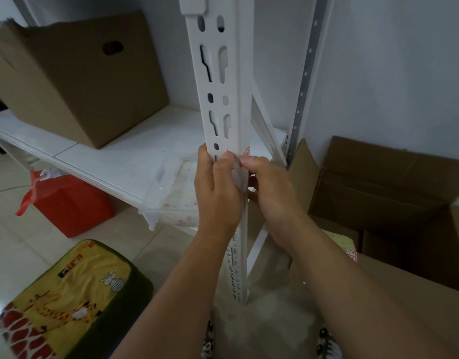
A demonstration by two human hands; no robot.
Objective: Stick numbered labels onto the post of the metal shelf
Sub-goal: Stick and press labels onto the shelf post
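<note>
- Fingers (224,165) of left hand (218,193) curled together around front face of white slotted post (218,104), thumb tip pressed flat on post edge.
- Right hand (272,195) on right side of same post, thumb and fingertips closed together at post corner, touching left thumb.
- Thin translucent strip (237,174) visible between both thumbs, lying along post corner; cannot tell whether pinched or just pressed down.
- Label (246,152) with red marking on right face of post, just above right thumb; mostly hidden, number unreadable.
- Post upright, running from top of view down to floor between both forearms; keyhole slots in pairs along front face.
- White shelf board (93,151) joins post at hand height, extends left and back.
- Brown cardboard box (75,81) on shelf board, left of post, well apart from hands, oval hand hole in side.
- Clear plastic tray (171,185) on shelf edge, just left of left hand, reddish specks inside.
- Red bag (70,206) on floor under shelf.
- Yellow cushion (67,301) with giraffe and zebra print on floor, lower left.
- Open cardboard carton (383,193) right of post, flaps up.
- Second perforated grey post (304,81) behind, against wall.
</note>
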